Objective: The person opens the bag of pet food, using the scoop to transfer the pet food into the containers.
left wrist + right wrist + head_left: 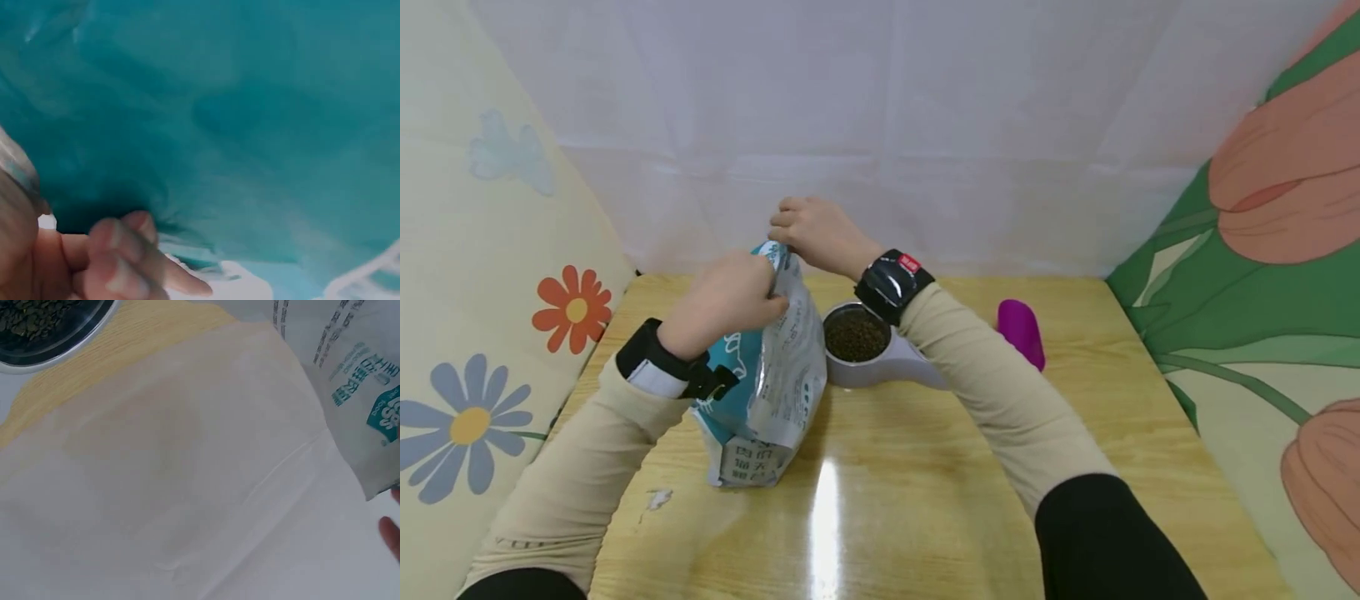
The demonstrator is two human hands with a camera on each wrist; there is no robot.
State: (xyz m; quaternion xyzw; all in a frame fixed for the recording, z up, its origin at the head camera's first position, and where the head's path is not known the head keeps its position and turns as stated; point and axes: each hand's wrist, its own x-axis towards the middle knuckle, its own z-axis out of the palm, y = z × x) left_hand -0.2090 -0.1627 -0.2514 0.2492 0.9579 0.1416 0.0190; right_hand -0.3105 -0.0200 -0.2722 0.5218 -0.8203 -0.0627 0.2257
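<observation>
A teal and white cat food bag [790, 367] stands on the table, its top edge up between both hands. My left hand [726, 296] grips the near side of the bag's top, thumb toward the white side panel. At the far top corner my right hand [826, 235] pinches the bag's edge. Teal film fills most of the left wrist view, with curled left fingers [122, 250] below it. The right wrist view catches only right fingertips [390, 537] beside the bag's corner. Right of the bag sits a grey handled bowl [857, 375] holding brown kibble [856, 333].
A purple scoop [1021, 333] lies beyond my right forearm, partly covered by the sleeve. The wooden table [910, 483] meets a white cloth [1000, 167] at the back. Flower-printed panels [1285, 308] flank both sides.
</observation>
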